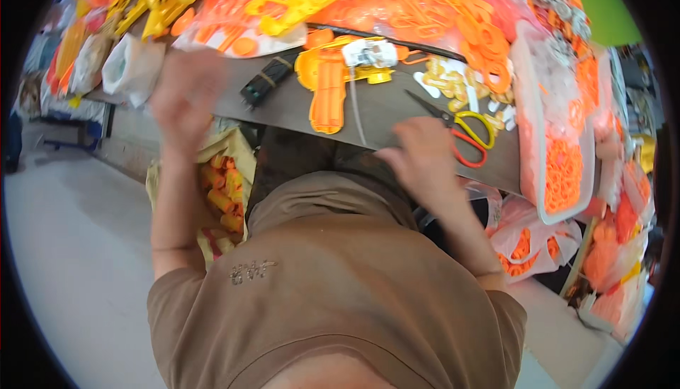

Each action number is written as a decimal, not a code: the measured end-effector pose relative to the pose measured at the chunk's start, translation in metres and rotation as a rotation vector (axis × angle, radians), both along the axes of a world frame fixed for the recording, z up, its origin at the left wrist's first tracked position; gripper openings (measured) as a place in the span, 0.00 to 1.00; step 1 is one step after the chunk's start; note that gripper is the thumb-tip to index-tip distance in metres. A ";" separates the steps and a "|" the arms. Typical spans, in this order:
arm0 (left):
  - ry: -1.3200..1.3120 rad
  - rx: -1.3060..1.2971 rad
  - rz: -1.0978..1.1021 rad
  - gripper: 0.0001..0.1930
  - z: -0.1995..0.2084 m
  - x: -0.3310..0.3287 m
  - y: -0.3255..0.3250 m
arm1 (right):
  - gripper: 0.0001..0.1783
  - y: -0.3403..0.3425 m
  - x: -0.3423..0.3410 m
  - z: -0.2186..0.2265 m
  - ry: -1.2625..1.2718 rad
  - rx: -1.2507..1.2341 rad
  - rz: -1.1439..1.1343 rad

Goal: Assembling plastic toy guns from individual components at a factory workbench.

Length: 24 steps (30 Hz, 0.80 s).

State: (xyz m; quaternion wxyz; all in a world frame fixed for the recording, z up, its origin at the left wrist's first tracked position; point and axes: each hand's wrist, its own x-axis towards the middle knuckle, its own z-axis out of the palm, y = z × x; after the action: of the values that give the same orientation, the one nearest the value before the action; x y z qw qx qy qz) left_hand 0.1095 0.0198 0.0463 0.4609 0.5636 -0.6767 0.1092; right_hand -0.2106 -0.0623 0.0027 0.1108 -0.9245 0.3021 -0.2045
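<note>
My left hand [185, 95] is raised over the left part of the dark worktable [283, 114], near a white open bag; motion blurs its fingers. My right hand [423, 152] is at the table's front edge, thumb apart from the fingers, with nothing visible in it. Just beyond it lie scissors [448, 117] with one yellow and one red handle loop. Between my hands is a yellow plastic shell [307, 70] with an orange ribbed piece [328, 102] and a white small mechanism [371, 53], from which a pale strip hangs. Left of these is a black block [268, 79] with a band around it.
Yellow plastic parts [301, 7] and orange parts [482, 38] are heaped along the back. Small white and tan pieces [453, 81] lie behind the scissors. A clear bin [533, 141] of orange rings stands at right. Below the table, a sack [249, 150] holds orange-yellow pieces.
</note>
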 end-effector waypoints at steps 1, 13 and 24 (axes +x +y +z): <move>-0.029 0.127 -0.192 0.09 0.000 -0.031 -0.006 | 0.21 0.011 0.012 -0.010 -0.002 0.035 -0.020; -0.261 0.282 -0.463 0.16 -0.044 -0.128 -0.049 | 0.07 0.001 0.013 -0.031 -0.347 0.146 0.014; 0.098 0.262 -0.409 0.07 -0.053 -0.135 -0.070 | 0.14 -0.116 -0.104 0.063 -0.291 0.180 -0.260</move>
State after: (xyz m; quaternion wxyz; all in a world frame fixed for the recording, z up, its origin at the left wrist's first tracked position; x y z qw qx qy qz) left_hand -0.0251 -0.0499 -0.0062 0.4288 0.4745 -0.7619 -0.1026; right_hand -0.3142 -0.1787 0.0654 0.2082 -0.8247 0.4168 -0.3205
